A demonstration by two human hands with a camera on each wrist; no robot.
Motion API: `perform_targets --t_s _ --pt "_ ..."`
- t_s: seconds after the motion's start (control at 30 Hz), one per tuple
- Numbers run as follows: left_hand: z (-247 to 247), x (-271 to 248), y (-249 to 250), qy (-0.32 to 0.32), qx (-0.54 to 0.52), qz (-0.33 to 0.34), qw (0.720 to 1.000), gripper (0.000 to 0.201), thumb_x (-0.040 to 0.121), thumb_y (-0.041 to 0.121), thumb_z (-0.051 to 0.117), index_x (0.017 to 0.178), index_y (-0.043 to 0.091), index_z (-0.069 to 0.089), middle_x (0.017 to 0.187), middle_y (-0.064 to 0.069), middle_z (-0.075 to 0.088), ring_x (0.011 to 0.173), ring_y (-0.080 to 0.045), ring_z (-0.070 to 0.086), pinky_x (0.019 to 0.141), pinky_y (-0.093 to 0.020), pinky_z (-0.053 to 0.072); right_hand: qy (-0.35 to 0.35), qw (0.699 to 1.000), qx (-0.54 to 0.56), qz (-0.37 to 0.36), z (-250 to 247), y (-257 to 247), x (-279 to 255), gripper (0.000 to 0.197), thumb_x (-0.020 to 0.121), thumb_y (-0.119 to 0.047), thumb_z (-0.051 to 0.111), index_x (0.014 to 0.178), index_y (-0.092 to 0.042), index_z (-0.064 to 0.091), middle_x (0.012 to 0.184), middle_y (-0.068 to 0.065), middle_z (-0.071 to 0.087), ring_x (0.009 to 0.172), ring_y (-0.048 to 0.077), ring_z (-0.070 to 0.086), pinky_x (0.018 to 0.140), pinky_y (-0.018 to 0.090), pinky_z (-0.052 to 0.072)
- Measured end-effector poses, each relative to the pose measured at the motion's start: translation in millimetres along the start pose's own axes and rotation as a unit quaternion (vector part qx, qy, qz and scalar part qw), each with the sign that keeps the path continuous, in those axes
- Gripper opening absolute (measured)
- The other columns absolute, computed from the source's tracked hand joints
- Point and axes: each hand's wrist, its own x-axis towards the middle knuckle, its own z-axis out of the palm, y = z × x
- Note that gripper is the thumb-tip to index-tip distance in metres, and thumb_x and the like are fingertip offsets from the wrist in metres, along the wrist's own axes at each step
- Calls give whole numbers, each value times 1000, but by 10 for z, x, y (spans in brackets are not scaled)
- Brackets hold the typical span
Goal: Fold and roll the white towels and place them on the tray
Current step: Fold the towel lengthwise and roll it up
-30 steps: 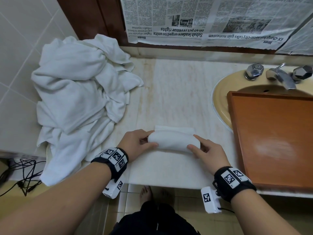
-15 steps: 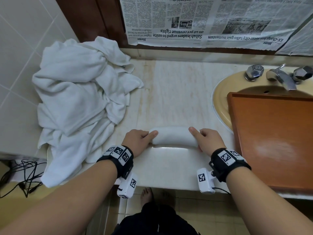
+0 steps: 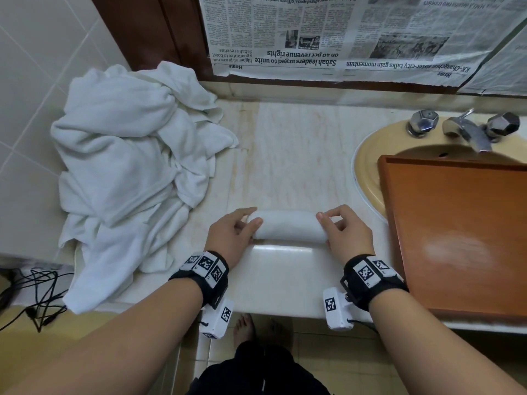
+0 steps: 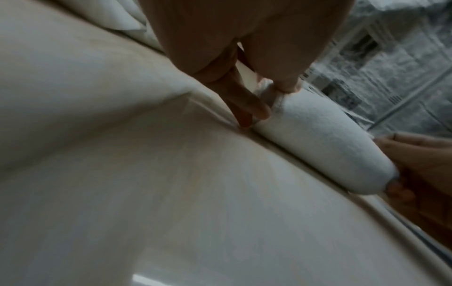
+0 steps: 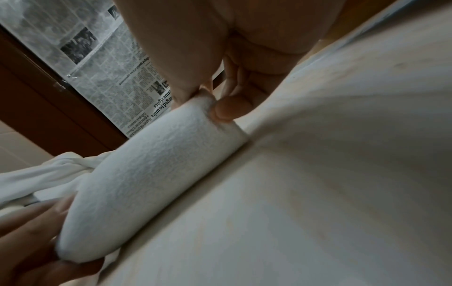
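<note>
A rolled white towel (image 3: 288, 228) lies crosswise on the marble counter (image 3: 299, 155), near the front edge. My left hand (image 3: 241, 228) grips its left end, thumb and fingers curled round it (image 4: 274, 100). At the right end my right hand (image 3: 339, 228) holds on the same way (image 5: 210, 102). The roll (image 4: 318, 139) (image 5: 151, 178) looks tight and touches the counter. A wooden tray (image 3: 462, 232) sits over the sink to the right, with nothing on it. A heap of loose white towels (image 3: 128, 166) lies at the left of the counter.
A beige sink (image 3: 368, 166) with chrome taps (image 3: 467, 129) lies under the tray at the back right. Newspaper (image 3: 356, 32) covers the wall behind. Tiled wall (image 3: 37, 67) stands on the left. Black cables (image 3: 31, 295) hang low on the left. My foot (image 3: 242, 329) shows below the counter edge.
The towel's last flap has been rolled up away from me, so the roll now lies complete. Both hands moved forward with it and now clasp its ends.
</note>
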Motion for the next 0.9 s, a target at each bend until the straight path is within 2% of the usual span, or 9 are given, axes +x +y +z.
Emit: perform_targets --t_s 0.1,0.17,0.3,0.47,0.6,0.67,0.77,0.83,0.9 --pt "-20 13 -41 -11 74 37 996 41 100 54 55 139 43 59 94 7 65 97 -9 61 95 -22 44 -8 1000 26 0 -54 55 -83 11 95 -46 66 100 -37 71 77 -3 72 73 11 69 71 27 48" --pt "-53 11 -62 -37 117 62 990 48 99 58 53 144 42 54 94 7 61 98 -11 60 95 -25 44 -28 999 38 -2 -87 137 -126 22 92 -46 71 113 -38 72 86 -6 73 79 9 69 81 24 50" --pt "-84 -20 -79 -75 169 100 978 70 82 60 75 146 44 49 96 9 56 93 -8 57 91 -25 46 -70 997 30 -24 -133 208 -185 48 82 -37 84 125 -44 64 87 -11 63 76 -1 59 82 13 45" --pt "-120 -24 -86 -109 195 145 964 46 84 55 73 127 40 64 88 6 56 84 -11 57 85 -34 50 -98 994 -1 -51 -208 273 -208 43 83 -33 84 118 -50 65 81 -11 58 72 4 54 79 18 46" --pt "-160 -50 -106 -134 193 156 959 37 90 57 67 118 34 68 84 6 59 81 -11 58 83 -33 49 -125 990 -37 -61 -249 232 -210 30 89 -36 77 112 -51 65 84 -11 66 73 -1 58 70 9 41" --pt "-155 -33 -111 -134 170 134 967 33 91 58 67 115 35 70 85 7 61 81 -9 59 82 -30 49 -127 989 -44 -55 -251 213 -184 22 92 -38 73 112 -45 68 85 -9 68 73 -2 59 68 12 41" --pt "-157 -8 -39 -136 132 81 978 23 92 57 66 102 38 71 85 6 66 81 -10 61 78 -27 48 -122 990 -62 -38 -234 171 -98 15 94 -47 68 98 -33 72 79 -4 64 72 13 58 67 25 42" --pt "-163 15 37 -149 129 54 979 25 94 59 62 86 35 68 77 3 70 73 -12 65 73 -28 50 -122 989 -76 -27 -218 129 -17 32 95 -52 64 78 -25 63 70 -2 57 65 18 54 64 30 40" --pt "-164 53 111 -167 98 6 981 36 95 60 61 85 26 68 71 -2 74 63 -14 69 69 -31 58 -118 990 -80 -5 -195 77 71 42 95 -56 61 77 -19 58 71 2 61 64 20 58 65 32 44"
